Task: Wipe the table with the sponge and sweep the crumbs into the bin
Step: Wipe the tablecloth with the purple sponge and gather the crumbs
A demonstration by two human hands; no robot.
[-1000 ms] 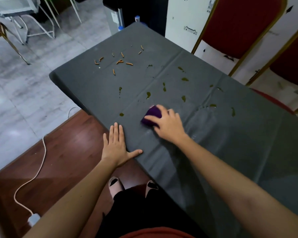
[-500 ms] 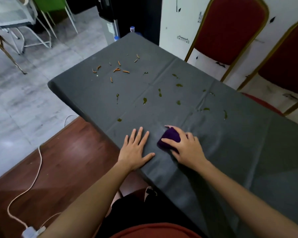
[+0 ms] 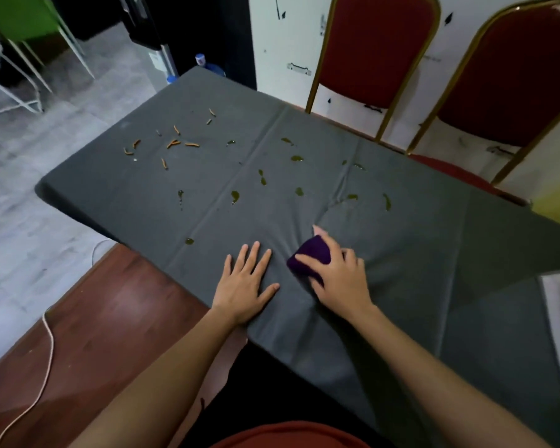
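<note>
Right hand clamped on dark purple sponge, left hand flat, fingers spread, on grey-clothed table, orange crumbs beyond

The sponge is dark purple, pressed flat on the grey-clothed worktop near its front edge. Orange crumbs lie scattered at the far left; greenish spill spots dot the middle.

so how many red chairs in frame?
2. One red chair stands behind the table's far edge, the second chair to its right at the frame edge. Their seats are mostly hidden by the table.
</note>
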